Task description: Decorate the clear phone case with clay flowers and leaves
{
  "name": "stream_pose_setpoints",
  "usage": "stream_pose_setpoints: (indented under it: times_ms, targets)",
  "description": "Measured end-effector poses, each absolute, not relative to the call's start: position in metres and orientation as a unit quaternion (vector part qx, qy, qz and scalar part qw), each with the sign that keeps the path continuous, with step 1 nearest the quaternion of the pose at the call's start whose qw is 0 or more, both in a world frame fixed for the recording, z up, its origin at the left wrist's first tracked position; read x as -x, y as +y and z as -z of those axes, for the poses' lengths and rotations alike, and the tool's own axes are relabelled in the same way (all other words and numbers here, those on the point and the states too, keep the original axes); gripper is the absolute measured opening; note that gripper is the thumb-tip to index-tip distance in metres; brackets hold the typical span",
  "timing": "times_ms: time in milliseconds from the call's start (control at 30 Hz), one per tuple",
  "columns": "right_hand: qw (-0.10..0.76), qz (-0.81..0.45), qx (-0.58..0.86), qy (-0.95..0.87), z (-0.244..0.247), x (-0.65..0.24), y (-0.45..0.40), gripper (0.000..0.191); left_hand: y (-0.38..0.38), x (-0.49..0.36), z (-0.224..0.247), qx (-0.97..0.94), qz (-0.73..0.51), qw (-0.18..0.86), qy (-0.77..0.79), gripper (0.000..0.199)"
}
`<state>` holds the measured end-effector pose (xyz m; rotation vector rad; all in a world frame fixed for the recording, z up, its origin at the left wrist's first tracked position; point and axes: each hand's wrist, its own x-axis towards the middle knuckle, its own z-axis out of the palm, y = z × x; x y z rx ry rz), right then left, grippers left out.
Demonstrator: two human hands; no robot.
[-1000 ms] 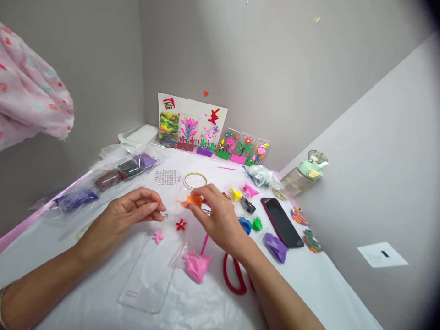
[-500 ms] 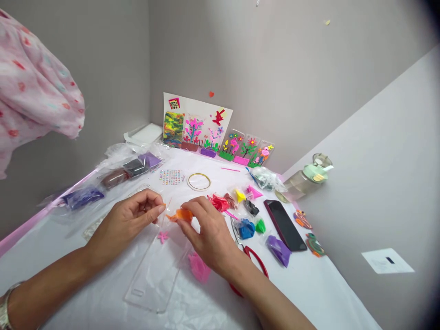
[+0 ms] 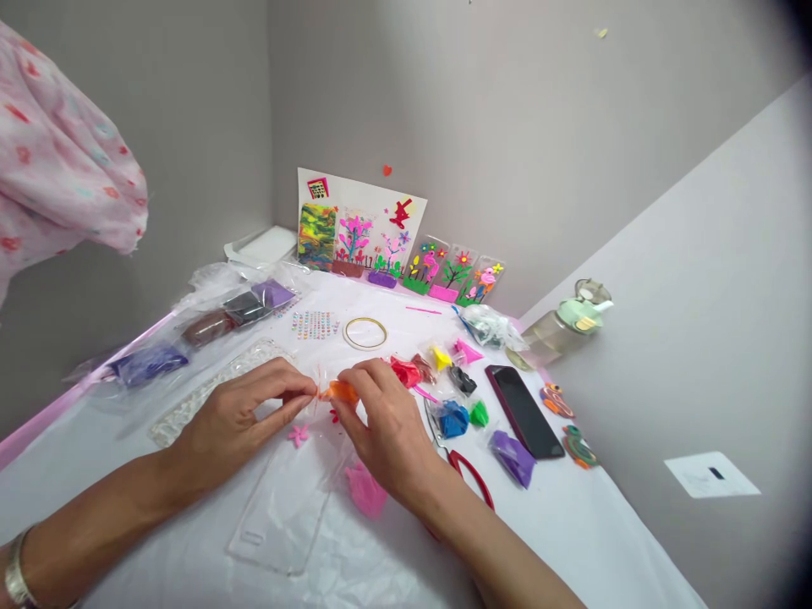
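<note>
Between the thumb and fingers of my right hand (image 3: 386, 423) is a lump of orange clay (image 3: 343, 391) in a thin clear wrapper. The fingertips of my left hand (image 3: 254, 414) are pinched together at the wispy left end of that clay. Below my hands a clear phone case (image 3: 279, 524) lies flat, with a pink clay flower (image 3: 298, 435) at its upper part. A small red piece (image 3: 334, 415) shows just under the orange clay, partly hidden by my right hand. Pink clay in a wrapper (image 3: 366, 491) rests beside the case, below my right wrist.
To the right lie red-handled scissors (image 3: 470, 478), wrapped blue clay (image 3: 454, 419), purple clay (image 3: 512, 459) and a phone (image 3: 525, 412). A bangle (image 3: 365, 333) and gem stickers (image 3: 315, 325) are farther back. Decorated cases (image 3: 457, 271) lean on the wall. A textured clear case (image 3: 219, 389) lies left.
My left hand has moved right, its pinched fingertips now meeting the end of the orange clay. More of the textured case and the small red piece shows. My right hand stays nearly still.
</note>
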<state>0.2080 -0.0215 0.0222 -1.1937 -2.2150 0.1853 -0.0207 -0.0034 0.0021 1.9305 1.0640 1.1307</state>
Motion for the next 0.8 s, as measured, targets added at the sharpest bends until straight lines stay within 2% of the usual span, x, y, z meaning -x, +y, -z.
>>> stream_pose_setpoints:
  times_ms: [167,300,667,800]
  targets:
    - [0.363,-0.115,0.439,-0.814,-0.023,-0.211,-0.018,0.005,-0.002,0.025,0.005,-0.773,-0.413,0.287,0.387,0.02]
    - [0.404,-0.22,0.464,-0.757,-0.024,-0.213,-0.015,0.009,-0.002,0.027,0.0,-0.754,-0.432,0.294,0.398,0.019]
    - [0.453,-0.459,0.474,-0.6,-0.035,-0.214,-0.008,0.019,-0.002,0.024,-0.01,-0.633,-0.438,0.435,0.467,0.023]
    - [0.462,-0.495,0.465,-0.57,-0.042,-0.217,-0.006,0.019,0.002,0.025,-0.011,-0.599,-0.422,0.495,0.466,0.025]
